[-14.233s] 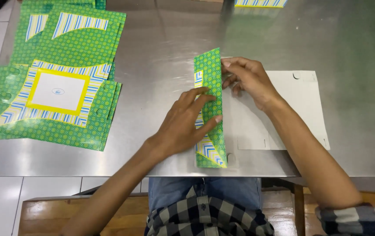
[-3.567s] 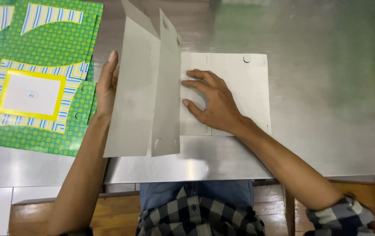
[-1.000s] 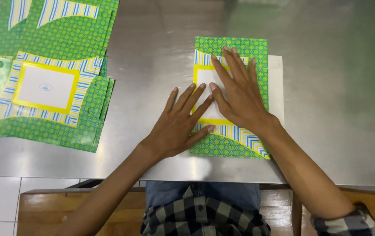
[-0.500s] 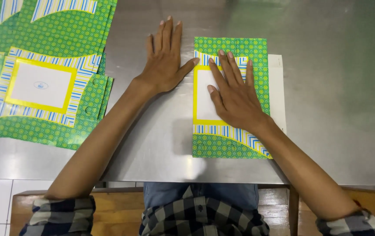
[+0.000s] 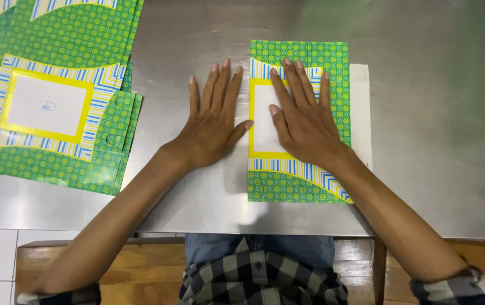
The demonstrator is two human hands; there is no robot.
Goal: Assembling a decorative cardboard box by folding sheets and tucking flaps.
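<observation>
My right hand (image 5: 304, 121) lies flat, fingers spread, pressing the folded green patterned sheet (image 5: 299, 181) near the front edge of the steel desk (image 5: 423, 141). My left hand (image 5: 214, 121) rests open on bare metal beside it, thumb at the sheet's edge, gripping nothing. A stack of matching sheets (image 5: 56, 113) lies far left.

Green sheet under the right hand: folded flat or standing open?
Folded flat. The green sheet lies flush on the steel table, pressed by the right hand; a white flap shows at its edge.
</observation>
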